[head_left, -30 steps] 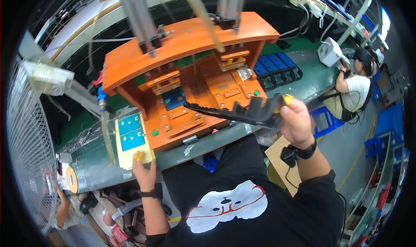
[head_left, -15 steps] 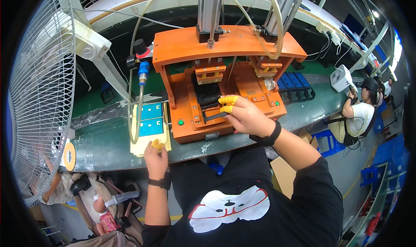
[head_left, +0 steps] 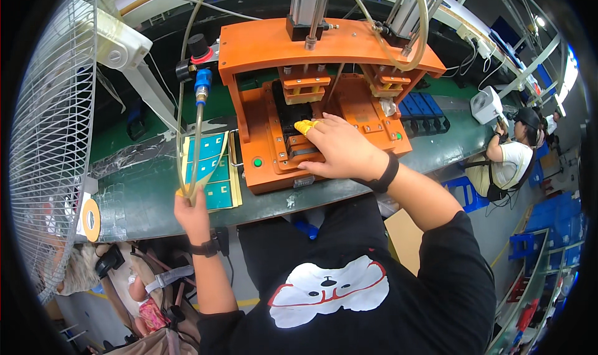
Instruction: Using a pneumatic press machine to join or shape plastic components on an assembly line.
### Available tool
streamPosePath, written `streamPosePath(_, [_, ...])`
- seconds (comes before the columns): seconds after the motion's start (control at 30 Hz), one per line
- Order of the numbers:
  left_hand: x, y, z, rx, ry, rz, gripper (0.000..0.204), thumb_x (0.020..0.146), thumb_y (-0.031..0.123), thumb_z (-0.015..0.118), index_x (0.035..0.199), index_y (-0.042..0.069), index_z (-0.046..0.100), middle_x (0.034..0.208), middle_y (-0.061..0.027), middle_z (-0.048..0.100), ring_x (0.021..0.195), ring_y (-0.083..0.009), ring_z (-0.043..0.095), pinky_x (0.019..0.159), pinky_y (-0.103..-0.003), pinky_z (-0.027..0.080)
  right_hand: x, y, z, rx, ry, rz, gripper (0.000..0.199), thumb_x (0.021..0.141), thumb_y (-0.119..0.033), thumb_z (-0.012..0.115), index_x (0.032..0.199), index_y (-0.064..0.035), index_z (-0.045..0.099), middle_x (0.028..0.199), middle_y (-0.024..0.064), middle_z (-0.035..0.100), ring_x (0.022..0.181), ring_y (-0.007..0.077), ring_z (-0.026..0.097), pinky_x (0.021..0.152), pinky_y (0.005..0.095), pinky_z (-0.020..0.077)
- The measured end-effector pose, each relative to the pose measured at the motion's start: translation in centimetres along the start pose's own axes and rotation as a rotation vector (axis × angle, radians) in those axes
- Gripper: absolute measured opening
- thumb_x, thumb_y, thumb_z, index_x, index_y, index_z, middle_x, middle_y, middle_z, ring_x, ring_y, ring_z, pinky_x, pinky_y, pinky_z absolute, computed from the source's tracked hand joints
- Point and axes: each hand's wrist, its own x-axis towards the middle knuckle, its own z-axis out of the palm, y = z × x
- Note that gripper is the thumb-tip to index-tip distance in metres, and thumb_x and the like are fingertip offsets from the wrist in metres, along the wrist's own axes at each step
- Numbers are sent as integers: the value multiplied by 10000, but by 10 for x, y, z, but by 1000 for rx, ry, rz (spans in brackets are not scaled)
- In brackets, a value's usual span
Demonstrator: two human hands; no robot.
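My left hand (head_left: 192,213), with yellow finger cots, pinches the curled near-left edge of a yellow backing sheet (head_left: 202,179) carrying teal rectangular stickers (head_left: 217,195). Its fingertips are partly hidden behind a clear hose. My right hand (head_left: 341,146) reaches over the front of an orange pneumatic press (head_left: 268,152), fingers stretched out and thumb apart. Yellow-covered fingertips rest on or just above a black plastic part (head_left: 291,115) in the left nest; contact is partly hidden. A dark bar-like piece (head_left: 304,150) lies in front of that part, beside my thumb.
A wire-guarded fan (head_left: 53,137) stands at the left, near a tape roll (head_left: 91,220). Blue-and-black trays (head_left: 423,113) and a small white fan (head_left: 486,105) are to the right. Another person (head_left: 520,146) sits beyond. A small child lies in a stroller (head_left: 134,292) at lower left.
My left hand has moved left and slightly up, bending the sheet's edge and exposing more teal stickers. The right hand has gone from gripping the black piece to lying stretched over the nest.
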Motion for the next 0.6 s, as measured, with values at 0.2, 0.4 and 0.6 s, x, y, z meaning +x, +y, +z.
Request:
streamPosePath(0.2, [-29,26,-7,378,-54,226,158,905,31,733,1058,-2,711,968,-109,695,907,-244,677,827,-347,519,8,-5,-8,-149,-2,-75,574,812,-472,785,1118,-4,657,968,156,695,1035,344,653,1146,514,400])
streamPosePath(0.4, [-65,23,-1,704,-359,461,340,793,164,826,1097,59,715,1134,-141,664,1114,-376,607,956,-477,456,17,-8,-10,-207,-42,-101,553,815,-493,773,1017,13,678,869,159,689,975,345,654,1149,499,397])
streamPosePath(0.6, [-39,6,13,705,-351,429,545,762,310,878,1183,29,676,1308,-176,617,1297,-427,512,1070,-536,389,25,-17,-9,-279,-229,-55,542,831,-499,757,956,26,699,852,167,703,967,342,661,1160,484,394])
